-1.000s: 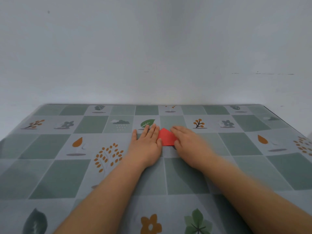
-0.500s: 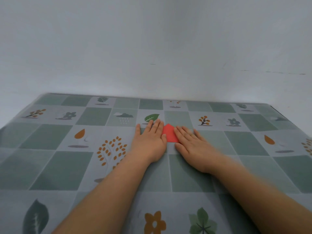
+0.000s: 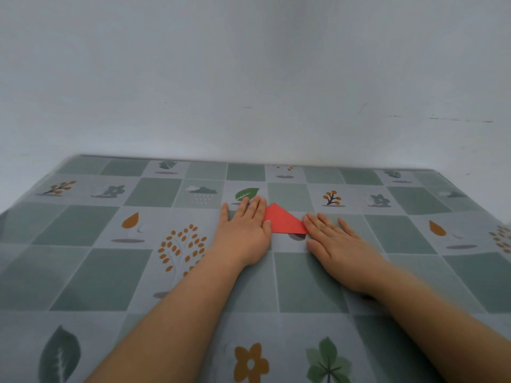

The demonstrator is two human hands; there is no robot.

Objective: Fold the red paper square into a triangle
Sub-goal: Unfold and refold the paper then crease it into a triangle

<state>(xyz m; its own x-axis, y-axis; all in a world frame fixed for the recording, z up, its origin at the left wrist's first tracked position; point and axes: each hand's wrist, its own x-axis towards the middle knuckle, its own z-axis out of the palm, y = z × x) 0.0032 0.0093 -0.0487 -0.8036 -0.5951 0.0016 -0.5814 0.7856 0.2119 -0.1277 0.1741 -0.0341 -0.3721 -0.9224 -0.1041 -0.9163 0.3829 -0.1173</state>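
The thin red paper triangle (image 3: 283, 220) lay flat on the checked tablecloth (image 3: 110, 272). The left hand (image 3: 244, 230) and right hand (image 3: 336, 239) pressed its ends, fingers spread, gripping nothing. Light and slippery, it probably needed pinching at a corner.

The right hand (image 3: 336, 241) has slid outward along the table (image 3: 83, 272), away from the left hand (image 3: 244, 230); half a second ago its fingers lay across the right half of the red paper (image 3: 283, 221), and now only the fingertips (image 3: 307, 219) touch the paper's right corner. More of the paper is exposed as a result: one second ago a small peaked patch showed between the hands, now a flat triangle with its apex pointing away from the person. The gap between the two hands has widened
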